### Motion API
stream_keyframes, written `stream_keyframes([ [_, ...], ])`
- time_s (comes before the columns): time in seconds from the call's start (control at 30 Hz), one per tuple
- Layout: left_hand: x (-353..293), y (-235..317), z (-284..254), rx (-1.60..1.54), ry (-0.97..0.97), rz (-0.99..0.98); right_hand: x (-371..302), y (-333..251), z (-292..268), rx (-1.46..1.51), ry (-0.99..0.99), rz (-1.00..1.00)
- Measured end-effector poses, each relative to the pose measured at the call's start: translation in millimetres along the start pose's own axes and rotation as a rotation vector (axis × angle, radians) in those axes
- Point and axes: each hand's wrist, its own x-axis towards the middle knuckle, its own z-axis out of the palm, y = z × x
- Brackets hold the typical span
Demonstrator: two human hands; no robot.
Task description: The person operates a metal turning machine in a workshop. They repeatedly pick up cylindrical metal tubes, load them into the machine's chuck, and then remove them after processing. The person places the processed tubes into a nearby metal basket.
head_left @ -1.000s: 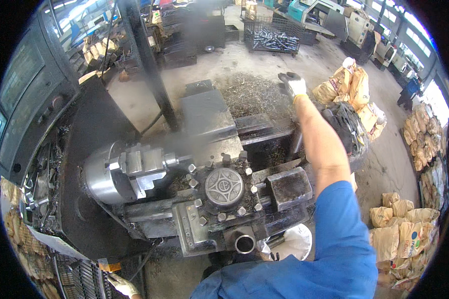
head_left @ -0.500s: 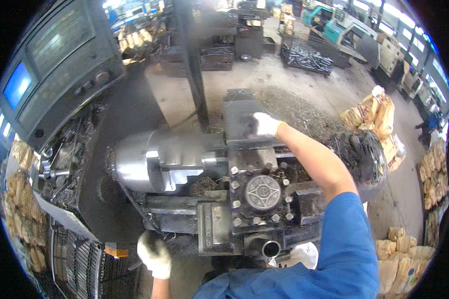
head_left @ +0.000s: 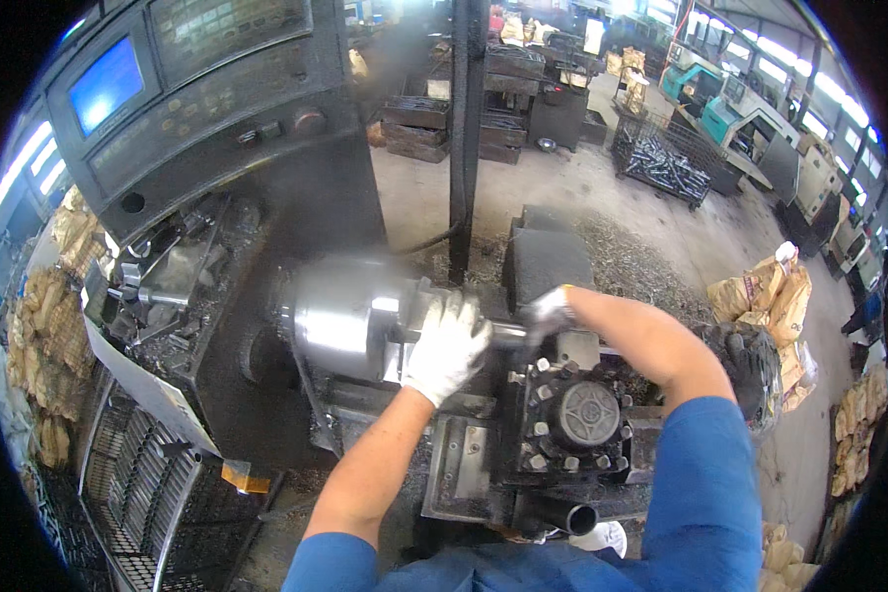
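Observation:
A lathe chuck, a bright metal cylinder, stands left of centre. From its jaws a shiny metal rod extends to the right. My left hand, in a white glove, lies over the rod beside the jaws, its fingers stretched out and slightly apart, hiding part of the rod. At the rod's right end is my right hand, also gloved. Motion smears its fingers, so its grip cannot be made out. Just below it sits the square tool post, ringed with bolts.
A dark control panel with a blue screen rises at the left. A dark upright post stands behind the chuck. Metal chips cover the floor beyond. Brown sacks are at the right, and a wire bin of metal parts lies farther back.
My left hand has come up from the lower left onto the rod by the chuck. My right hand has moved from the dark block behind the tool post to the rod's end. The view has shifted.

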Motion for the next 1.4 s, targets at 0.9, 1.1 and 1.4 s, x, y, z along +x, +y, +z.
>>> stream_keyframes([
  [0.9, 10.9, 13.3, -21.5, 0.038, 0.143, 0.11, -309.5, 126.4, 533.4, 1.166, 1.505, 0.784],
  [1.1, 23.3, -36.0, -53.2, 0.128, 0.453, 0.02, -328.6, 27.1, 439.4, 0.537, 1.505, 0.564],
  [1.4, 55.8, -39.9, -68.2, -0.075, 0.148, -0.353, -268.7, -113.0, 302.8, -0.195, 0.928, -0.118],
])
